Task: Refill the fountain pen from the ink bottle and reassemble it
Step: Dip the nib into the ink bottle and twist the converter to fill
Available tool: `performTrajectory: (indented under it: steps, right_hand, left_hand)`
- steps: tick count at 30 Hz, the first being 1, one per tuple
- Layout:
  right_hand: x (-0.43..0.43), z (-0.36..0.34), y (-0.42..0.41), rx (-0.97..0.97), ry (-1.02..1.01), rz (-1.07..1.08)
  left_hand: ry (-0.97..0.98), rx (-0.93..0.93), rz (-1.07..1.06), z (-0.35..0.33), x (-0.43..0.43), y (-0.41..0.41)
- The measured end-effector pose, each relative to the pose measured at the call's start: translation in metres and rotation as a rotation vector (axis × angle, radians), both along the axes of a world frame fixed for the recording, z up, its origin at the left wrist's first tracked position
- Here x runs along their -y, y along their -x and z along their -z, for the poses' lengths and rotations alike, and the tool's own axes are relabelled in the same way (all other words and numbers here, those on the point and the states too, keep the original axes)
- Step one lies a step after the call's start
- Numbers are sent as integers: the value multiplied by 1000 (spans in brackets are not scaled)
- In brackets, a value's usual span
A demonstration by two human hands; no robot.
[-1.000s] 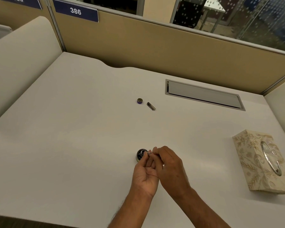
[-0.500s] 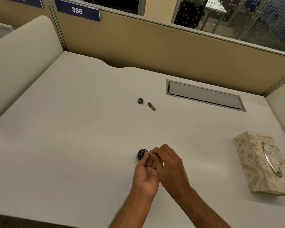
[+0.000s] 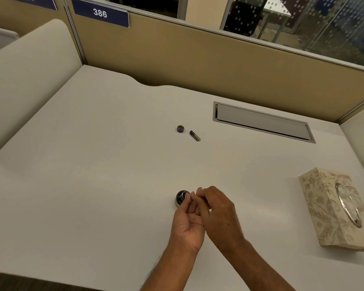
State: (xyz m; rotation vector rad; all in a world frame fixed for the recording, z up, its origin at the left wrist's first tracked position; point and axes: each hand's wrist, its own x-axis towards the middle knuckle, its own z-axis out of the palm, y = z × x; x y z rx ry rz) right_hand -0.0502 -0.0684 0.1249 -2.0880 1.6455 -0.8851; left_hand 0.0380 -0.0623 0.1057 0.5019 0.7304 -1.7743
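A small dark ink bottle (image 3: 180, 198) stands open on the white desk (image 3: 93, 175) just beyond my fingertips. My left hand (image 3: 187, 223) and my right hand (image 3: 216, 215) are pressed together, both pinching a thin silvery pen part (image 3: 191, 196) whose tip points at the bottle's mouth. Most of that part is hidden by my fingers. Farther back on the desk lie the bottle's round cap (image 3: 180, 129) and a short dark pen piece (image 3: 195, 135), side by side and apart.
A patterned tissue box (image 3: 334, 208) with a metal ring on top lies at the right. A grey cable hatch (image 3: 263, 122) is set into the desk at the back right. Beige partition walls close off the back and both sides.
My hands have stayed at the bottle, with only slight finger shifts. The view has tilted a little.
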Motion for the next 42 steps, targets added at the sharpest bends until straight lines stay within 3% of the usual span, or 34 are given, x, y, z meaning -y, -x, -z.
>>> performTrajectory:
  steps: [42]
  right_hand:
    - [0,0,-1,-36,-50,45]
  left_hand:
    - [11,21,24,1,1,0]
